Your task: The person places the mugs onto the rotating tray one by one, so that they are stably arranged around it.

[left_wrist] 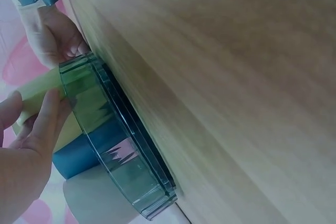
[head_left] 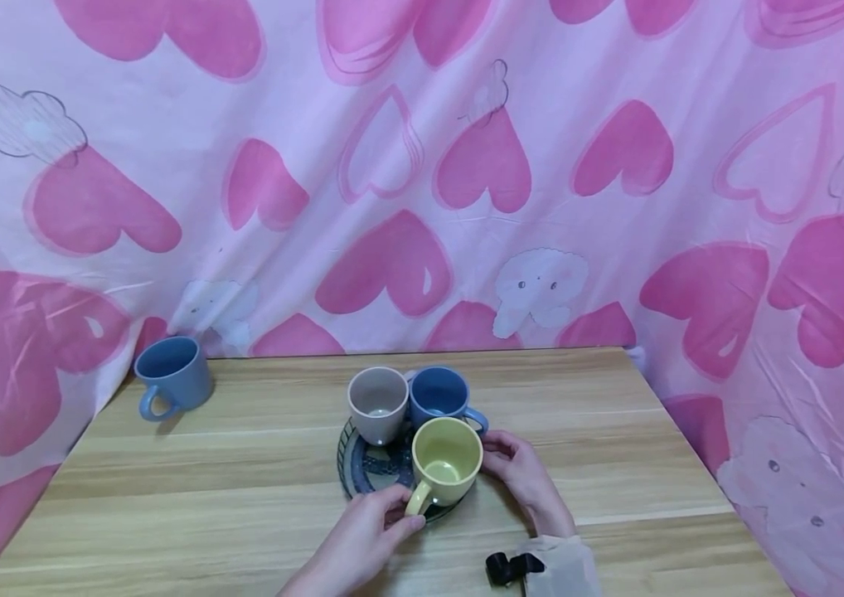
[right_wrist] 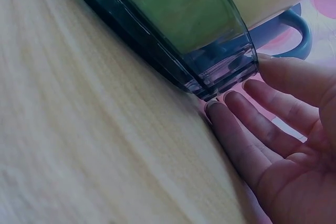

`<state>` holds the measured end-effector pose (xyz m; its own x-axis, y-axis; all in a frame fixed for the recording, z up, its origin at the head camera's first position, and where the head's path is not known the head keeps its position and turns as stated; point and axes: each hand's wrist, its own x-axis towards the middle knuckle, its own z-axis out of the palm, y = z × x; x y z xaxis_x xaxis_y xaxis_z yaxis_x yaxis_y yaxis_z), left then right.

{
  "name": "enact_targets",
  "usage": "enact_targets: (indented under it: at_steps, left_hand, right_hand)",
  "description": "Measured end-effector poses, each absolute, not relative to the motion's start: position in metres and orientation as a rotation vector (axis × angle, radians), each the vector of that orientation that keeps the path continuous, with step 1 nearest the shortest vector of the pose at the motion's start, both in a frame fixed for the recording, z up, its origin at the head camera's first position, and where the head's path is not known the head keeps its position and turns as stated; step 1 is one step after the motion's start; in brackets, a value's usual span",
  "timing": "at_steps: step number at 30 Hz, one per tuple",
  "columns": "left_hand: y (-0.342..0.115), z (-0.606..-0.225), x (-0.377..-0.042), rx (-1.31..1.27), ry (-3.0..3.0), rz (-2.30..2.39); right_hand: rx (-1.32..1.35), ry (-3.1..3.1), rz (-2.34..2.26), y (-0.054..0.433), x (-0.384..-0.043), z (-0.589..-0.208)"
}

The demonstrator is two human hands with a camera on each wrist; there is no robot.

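Observation:
A yellow mug [head_left: 448,456] stands at the near right of a round, see-through dark tray [head_left: 346,468], its handle toward me. Thumb and fingers of my left hand [head_left: 366,531] pinch that handle. Behind it on the tray are a pale grey cup [head_left: 377,405] and a blue mug [head_left: 440,393] whose handle points right. My right hand [head_left: 522,477] is at the tray's right side. In the right wrist view, its fairly straight fingers [right_wrist: 268,129] reach the tray's outer wall [right_wrist: 223,74] low down, with the thumb right at the rim.
Another blue mug [head_left: 181,377] stands at the far left corner of the wooden table [head_left: 228,473]. A pink cloth [head_left: 392,166] printed with hearts hangs behind and along both sides. A black device [head_left: 513,569] is strapped by the right sleeve.

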<state>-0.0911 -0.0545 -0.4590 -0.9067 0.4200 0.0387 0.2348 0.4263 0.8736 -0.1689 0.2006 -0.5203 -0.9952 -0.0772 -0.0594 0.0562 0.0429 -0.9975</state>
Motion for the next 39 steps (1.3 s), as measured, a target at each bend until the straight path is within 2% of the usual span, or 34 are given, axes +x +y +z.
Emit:
enact_targets:
  at_steps: [18, 29, 39]
  left_hand:
    - [-0.074, -0.446, -0.079, 0.484, 2.604, 1.33]
    - [-0.119, -0.446, -0.093, 0.18, 2.633, 1.462]
    - [-0.186, -0.431, -0.11, 0.117, 2.696, 1.367]
  right_hand:
    - [-0.009, 2.186, -2.101, 0.2, -0.167, -0.519]
    - [0.01, 2.197, -2.091, 0.199, -0.167, -0.518]
    - [0.024, 2.231, -2.074, 0.2, -0.167, -0.519]
